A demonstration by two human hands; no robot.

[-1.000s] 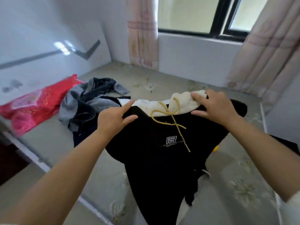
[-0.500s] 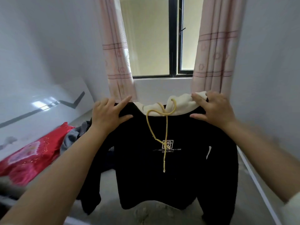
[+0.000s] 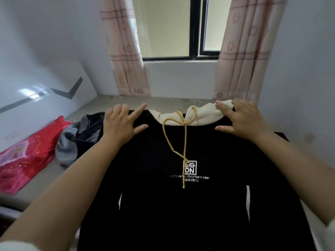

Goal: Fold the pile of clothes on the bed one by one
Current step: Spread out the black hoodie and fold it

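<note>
A black hoodie (image 3: 181, 205) with a cream hood, a yellow drawstring and a white chest logo hangs spread out in front of me, front side facing me. My left hand (image 3: 121, 124) pinches its left shoulder. My right hand (image 3: 241, 120) grips the right shoulder at the edge of the cream hood. Behind the hoodie on the left, a pile of grey and dark clothes (image 3: 78, 138) lies on the bed (image 3: 163, 101). The hoodie hides most of the bed.
A red patterned pillow (image 3: 23, 158) lies at the left by the headboard wall. Pink curtains (image 3: 125, 51) frame a window straight ahead. White walls close in on the left and the right.
I lifted the hoodie off the bed and held it up by the shoulders. It now hangs lower and closer to me, with the sleeves spread wider.
</note>
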